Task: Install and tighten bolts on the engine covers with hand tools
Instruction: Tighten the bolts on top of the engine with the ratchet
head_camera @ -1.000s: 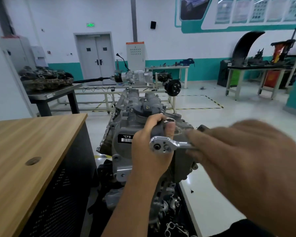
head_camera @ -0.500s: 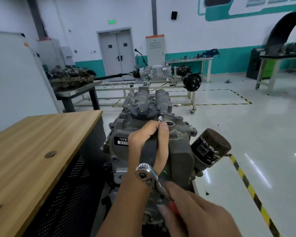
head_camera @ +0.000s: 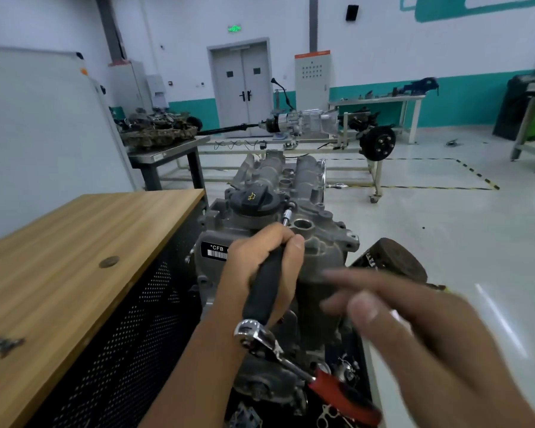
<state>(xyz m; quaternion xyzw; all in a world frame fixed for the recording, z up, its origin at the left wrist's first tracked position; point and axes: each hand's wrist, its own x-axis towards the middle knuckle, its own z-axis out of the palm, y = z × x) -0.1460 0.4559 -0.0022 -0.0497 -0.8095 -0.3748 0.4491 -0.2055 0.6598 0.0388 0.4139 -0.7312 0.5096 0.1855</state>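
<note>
The engine cover [head_camera: 318, 242] tops a grey engine standing just right of the wooden desk [head_camera: 74, 248], with a black oil filler cap [head_camera: 254, 200] on its near end and a "CFB" barcode label [head_camera: 215, 251] on the face below. A long extension bar with a black grip [head_camera: 264, 288] slants up to a socket tip [head_camera: 288, 214] that meets the cover just beside the cap; what it seats on is too small to make out. The left hand [head_camera: 260, 267] has its fingers curled round the black grip, thumb near the upper end. At the bar's lower end sits a chrome ratchet head [head_camera: 250, 333], its red handle [head_camera: 343, 393] trailing down to the right. The right hand [head_camera: 414, 332] is blurred, fingers spread and straight, apparently clear of the ratchet and holding nothing. A rusty oil filter [head_camera: 393, 261] juts from the engine's right side. Behind stand a gearbox rig [head_camera: 300, 122] and grey double doors [head_camera: 243, 84].
</note>
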